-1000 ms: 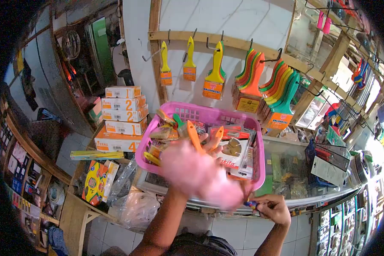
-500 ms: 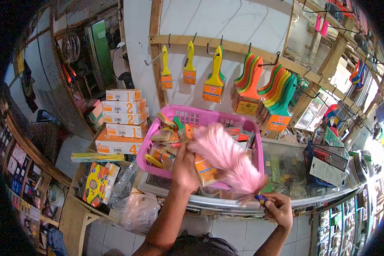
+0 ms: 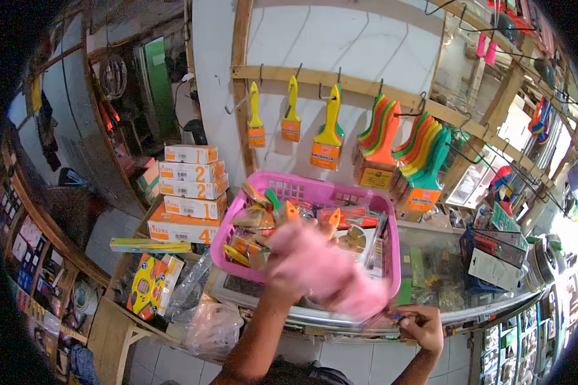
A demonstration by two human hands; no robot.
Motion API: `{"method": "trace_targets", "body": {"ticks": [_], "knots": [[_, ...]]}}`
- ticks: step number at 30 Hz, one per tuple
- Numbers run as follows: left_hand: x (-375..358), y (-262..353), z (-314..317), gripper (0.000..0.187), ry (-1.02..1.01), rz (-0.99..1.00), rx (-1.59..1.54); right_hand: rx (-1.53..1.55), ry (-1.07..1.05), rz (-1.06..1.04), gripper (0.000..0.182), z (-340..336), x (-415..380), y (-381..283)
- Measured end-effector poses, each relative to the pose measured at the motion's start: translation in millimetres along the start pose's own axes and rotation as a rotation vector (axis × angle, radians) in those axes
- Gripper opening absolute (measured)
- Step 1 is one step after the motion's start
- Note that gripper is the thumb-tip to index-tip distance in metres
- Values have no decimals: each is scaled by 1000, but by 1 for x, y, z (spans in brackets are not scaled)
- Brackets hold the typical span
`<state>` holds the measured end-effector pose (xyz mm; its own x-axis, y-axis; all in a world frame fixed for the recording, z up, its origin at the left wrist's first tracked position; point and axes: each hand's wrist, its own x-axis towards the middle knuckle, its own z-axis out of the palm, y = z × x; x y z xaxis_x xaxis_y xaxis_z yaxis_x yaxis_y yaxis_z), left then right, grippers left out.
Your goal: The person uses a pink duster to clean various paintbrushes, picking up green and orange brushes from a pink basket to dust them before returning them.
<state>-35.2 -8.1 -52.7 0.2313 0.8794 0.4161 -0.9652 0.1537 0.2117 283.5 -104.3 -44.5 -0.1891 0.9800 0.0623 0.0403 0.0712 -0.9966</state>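
My right hand [image 3: 424,324] grips the short handle of a pink feather duster [image 3: 321,269], which is blurred with motion across the front of a pink plastic basket [image 3: 315,186]. My left hand [image 3: 278,294] is raised at the basket's front edge, mostly hidden behind the duster's feathers. It is closed on a paintbrush whose orange handle [image 3: 291,212] sticks up above the feathers. The basket rests on a glass counter and is full of packaged paintbrushes and small hardware.
Yellow, orange and green paintbrushes [image 3: 331,128] hang from hooks on a wooden rail above the basket. Numbered orange-and-white boxes [image 3: 189,192] are stacked at the left. The glass display counter [image 3: 443,269] runs to the right. A plastic bag [image 3: 209,324] lies below at the left.
The duster has swept back down over my left hand and the held brush, after being lifted to the right half a second ago. My right hand has stayed nearly in place.
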Motion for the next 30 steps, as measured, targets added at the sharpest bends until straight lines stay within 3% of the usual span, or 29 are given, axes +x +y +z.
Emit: {"method": "trace_targets", "body": {"ticks": [1, 2, 6, 9, 12, 16, 18, 20, 22, 23, 25, 26, 27, 29, 30], "knots": [[-2, 0, -6, 51, -103, 13, -93, 62, 80, -9, 35, 2, -2, 5], [-2, -5, -7, 47, 284, 162, 445, 8, 128, -12, 35, 0, -3, 15], [6, 1, 9, 48, 131, -66, 78, -7, -120, 106, 34, -7, -13, 27], [5, 1, -4, 54, 119, -30, 269, -74, -21, -11, 27, -7, -10, 7], [1, -3, 16, 56, 484, 51, 370, -58, 29, 69, 30, -12, -7, 9], [7, 3, -3, 53, 66, -83, 9, 15, -71, 16, 29, -13, -14, 17], [-3, 0, 0, 53, 154, 39, 549, 200, 19, 51, 29, -11, -18, 19], [1, -4, -1, 55, 331, 44, 335, 134, -1, 109, 31, -9, -16, 16], [5, 1, 3, 55, 228, -39, 173, -24, -85, 110, 26, -4, -14, 18], [6, 3, 5, 55, 177, -81, 92, 43, -59, 48, 25, -4, -13, 20], [1, 3, -6, 57, 101, 44, 567, 177, -11, -69, 24, -3, -12, 19], [-2, 3, -11, 58, 88, 119, 794, 295, 73, -25, 25, -1, -14, 19], [3, 2, -1, 58, 78, -28, 167, 188, -1, 16, 27, -2, -13, 17], [-3, -1, -7, 49, 67, -57, -189, -25, -145, 98, 31, -4, -12, 16], [2, -1, 19, 42, 169, -60, -46, 18, -162, 150, 28, 1, -16, 14]]}}
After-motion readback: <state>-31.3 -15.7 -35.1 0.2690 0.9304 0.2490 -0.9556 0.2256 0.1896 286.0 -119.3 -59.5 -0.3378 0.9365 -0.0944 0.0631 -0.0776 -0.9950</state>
